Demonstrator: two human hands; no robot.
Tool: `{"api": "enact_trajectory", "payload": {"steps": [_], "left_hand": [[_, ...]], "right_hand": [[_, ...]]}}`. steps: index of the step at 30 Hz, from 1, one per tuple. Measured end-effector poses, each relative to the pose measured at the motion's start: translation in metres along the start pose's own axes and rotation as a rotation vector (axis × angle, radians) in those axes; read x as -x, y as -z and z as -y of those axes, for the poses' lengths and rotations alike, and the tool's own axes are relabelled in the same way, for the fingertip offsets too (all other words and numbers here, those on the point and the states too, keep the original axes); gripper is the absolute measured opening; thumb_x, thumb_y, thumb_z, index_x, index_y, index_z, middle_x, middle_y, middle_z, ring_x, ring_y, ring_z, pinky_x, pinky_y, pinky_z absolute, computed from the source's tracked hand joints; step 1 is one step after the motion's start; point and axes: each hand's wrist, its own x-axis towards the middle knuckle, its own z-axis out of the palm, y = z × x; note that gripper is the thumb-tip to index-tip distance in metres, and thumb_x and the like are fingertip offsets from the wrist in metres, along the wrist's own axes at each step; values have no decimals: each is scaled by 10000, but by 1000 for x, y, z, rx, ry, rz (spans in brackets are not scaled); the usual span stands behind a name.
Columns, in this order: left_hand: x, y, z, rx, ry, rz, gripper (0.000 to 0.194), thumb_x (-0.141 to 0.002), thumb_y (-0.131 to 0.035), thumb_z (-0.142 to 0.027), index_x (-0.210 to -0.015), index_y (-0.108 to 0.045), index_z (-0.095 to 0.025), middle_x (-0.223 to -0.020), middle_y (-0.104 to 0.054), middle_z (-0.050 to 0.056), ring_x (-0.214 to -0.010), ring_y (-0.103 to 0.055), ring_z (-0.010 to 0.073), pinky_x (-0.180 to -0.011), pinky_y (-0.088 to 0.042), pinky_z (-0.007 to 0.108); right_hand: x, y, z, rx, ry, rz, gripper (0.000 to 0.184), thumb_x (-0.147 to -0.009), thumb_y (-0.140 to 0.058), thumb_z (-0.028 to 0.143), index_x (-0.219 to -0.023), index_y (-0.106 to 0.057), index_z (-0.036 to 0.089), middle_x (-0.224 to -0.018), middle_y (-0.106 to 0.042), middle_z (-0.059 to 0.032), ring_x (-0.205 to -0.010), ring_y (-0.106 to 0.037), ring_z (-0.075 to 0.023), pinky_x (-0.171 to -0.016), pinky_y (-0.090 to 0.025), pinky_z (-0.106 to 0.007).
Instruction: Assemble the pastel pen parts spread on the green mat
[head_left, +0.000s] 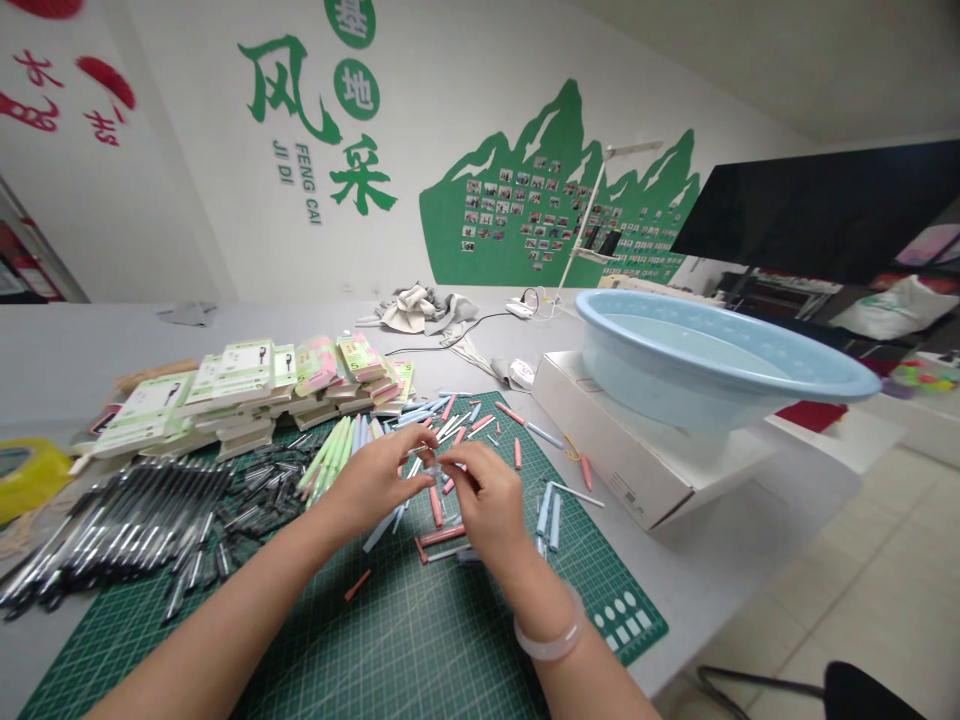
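Note:
Over the green cutting mat (315,640), my two hands come close together at the fingertips. My left hand (381,478) has its fingers curled toward the thumb, around something small that I cannot make out. The thumb and fingers of my right hand (487,495) are pinched together, with what they hold hidden; a pale bracelet (553,630) circles that wrist. Pink pen barrels (444,535), blue pen barrels (554,522) and thin white refills lie scattered beneath and around both hands. Green pen barrels (330,460) lie side by side beyond my left wrist.
Black pens (142,520) and loose black pen parts (274,480) cover the left. Stacked boxes (232,375) stand behind them, near yellow tape (34,478). At right, a blue basin (697,350) rests on a white box (622,460). Cloth gloves (427,310) lie at the back.

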Motion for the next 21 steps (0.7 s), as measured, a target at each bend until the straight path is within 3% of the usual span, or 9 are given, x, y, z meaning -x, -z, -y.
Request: {"api": "enact_trajectory", "payload": {"steps": [11, 14, 18, 21], "left_hand": [[1, 0, 1, -76, 5, -9, 310, -750, -589, -284, -1053, -523, -268, -1018, -639, 18, -955, -587, 207, -772, -422, 287], [1, 2, 2, -73, 18, 0, 286, -740, -606, -290, -1020, -558, -260, -986, -649, 15, -917, -588, 206, -750, -413, 284], [-1, 5, 4, 64, 70, 9, 220, -769, -556, -281, -979, -605, -237, -967, -646, 25, -881, -574, 200, -733, -410, 285], [-2, 2, 6, 310, 173, -20, 214, -810, -477, -283, -972, -590, -200, -863, -622, 15, -756, -558, 162, -670, -412, 267]], "right_hand": [[0, -3, -1, -129, -87, 42, 169, -823, -555, 203, -871, -705, 266, -857, -662, -46, -838, -587, -200, -779, -430, -337], [-1, 0, 1, -120, -128, -19, 157, -816, -552, 203, -832, -701, 249, -841, -660, -43, -806, -578, -191, -745, -424, -317], [-5, 3, -8, -187, -352, -186, 88, -752, -625, 257, -795, -683, 206, -779, -654, -20, -627, -512, -135, -581, -392, -252], [-5, 0, -20, -543, -592, -186, 168, -687, -675, 276, -803, -658, 155, -733, -643, -15, -454, -371, -63, -415, -265, -195]]}}
